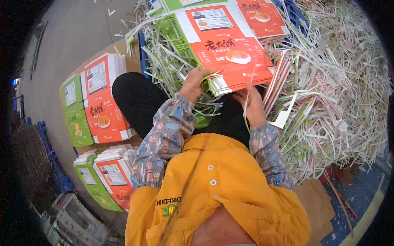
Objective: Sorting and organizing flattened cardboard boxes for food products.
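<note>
A stack of flat red-and-white printed carton sheets (232,53) lies in front of me, its near edge over my lap. My left hand (195,85) is closed at the stack's near left corner, its fingers pinching green-and-white paper trim strips (212,84) there. At the near edge, my right hand (253,105) has its thumb against the sheets and its other fingers partly hidden beneath. A thin white strip (246,108) hangs beside that hand. Red-striped trim strips (277,80) stand just right of the stack.
A big heap of shredded paper trim (340,90) fills the right side. More red sheets (262,17) lie at the far end. To my left, green carton stacks (76,110) and red carton stacks (100,96) rest on cardboard. A blue crate edge (143,53) stands between.
</note>
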Demonstrator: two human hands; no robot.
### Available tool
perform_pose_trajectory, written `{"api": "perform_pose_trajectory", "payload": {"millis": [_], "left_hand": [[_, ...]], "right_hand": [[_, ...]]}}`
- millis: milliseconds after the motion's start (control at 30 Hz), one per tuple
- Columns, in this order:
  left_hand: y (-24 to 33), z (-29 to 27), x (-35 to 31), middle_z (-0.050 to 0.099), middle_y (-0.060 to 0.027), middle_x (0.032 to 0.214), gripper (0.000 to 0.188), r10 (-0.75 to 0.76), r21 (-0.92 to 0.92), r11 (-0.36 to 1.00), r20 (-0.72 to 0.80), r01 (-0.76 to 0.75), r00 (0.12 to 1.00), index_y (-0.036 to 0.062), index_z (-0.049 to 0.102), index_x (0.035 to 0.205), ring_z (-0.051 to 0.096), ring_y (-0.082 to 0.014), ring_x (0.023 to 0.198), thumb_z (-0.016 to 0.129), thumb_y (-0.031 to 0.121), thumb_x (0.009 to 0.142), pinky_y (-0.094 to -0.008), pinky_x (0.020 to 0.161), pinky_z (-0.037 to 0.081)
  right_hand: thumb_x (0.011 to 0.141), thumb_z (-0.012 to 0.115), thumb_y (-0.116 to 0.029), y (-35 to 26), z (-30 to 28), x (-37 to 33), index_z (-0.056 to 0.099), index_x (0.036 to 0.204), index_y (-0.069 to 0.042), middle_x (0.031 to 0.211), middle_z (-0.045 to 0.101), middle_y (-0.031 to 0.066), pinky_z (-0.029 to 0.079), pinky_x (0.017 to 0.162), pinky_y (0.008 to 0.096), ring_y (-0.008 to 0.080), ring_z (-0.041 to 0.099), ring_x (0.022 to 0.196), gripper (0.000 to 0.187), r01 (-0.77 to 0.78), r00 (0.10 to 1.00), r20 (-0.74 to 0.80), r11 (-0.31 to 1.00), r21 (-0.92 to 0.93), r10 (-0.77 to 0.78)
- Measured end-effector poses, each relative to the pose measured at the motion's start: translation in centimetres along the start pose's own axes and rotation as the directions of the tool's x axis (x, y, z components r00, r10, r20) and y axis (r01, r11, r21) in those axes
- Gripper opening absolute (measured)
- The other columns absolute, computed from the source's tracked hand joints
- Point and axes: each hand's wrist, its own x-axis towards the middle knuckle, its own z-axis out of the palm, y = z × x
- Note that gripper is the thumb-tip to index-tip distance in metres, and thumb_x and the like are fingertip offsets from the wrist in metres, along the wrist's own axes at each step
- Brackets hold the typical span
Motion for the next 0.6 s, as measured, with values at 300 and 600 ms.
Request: {"api": "perform_pose_trajectory", "payload": {"millis": [300, 600], "left_hand": [[1.1, -1.0, -0.6, 0.06, -0.0101, 0.088, 0.025, 0.009, 0.02, 1.0, -0.034, -0.008, 0.999, -0.002, 0.053, 0.094, 0.06, -0.0194, 0.074, 0.059, 0.005, 0.07, -0.0301, 0.067, 0.049], [0.9, 0.1, -0.6, 0.06, -0.011, 0.086, 0.026, 0.026, -0.048, 0.999, 0.019, -0.025, 0.999, -0.0024, 0.051, 0.093, 0.06, -0.0192, 0.072, 0.06, 0.003, 0.069, -0.0281, 0.064, 0.051]], "right_hand": [[0.079, 0.052, -0.007, -2.5, -2.3, -2.8, 0.031, 0.117, 0.002, 0.079, 0.053, 0.0091, 0.045, 0.056, 0.0274, 0.0152, 0.053, 0.061, 0.045, 0.378, 0.715, -0.006, 0.394, -0.838, -0.699], [0.084, 0.049, -0.024, -0.4, 0.6, -2.8, 0.051, 0.101, -0.004, 0.092, 0.057, 0.0086, 0.048, 0.066, 0.0288, 0.0207, 0.057, 0.076, 0.026, -0.088, 0.981, 0.137, 0.944, -0.318, 0.137]]}}
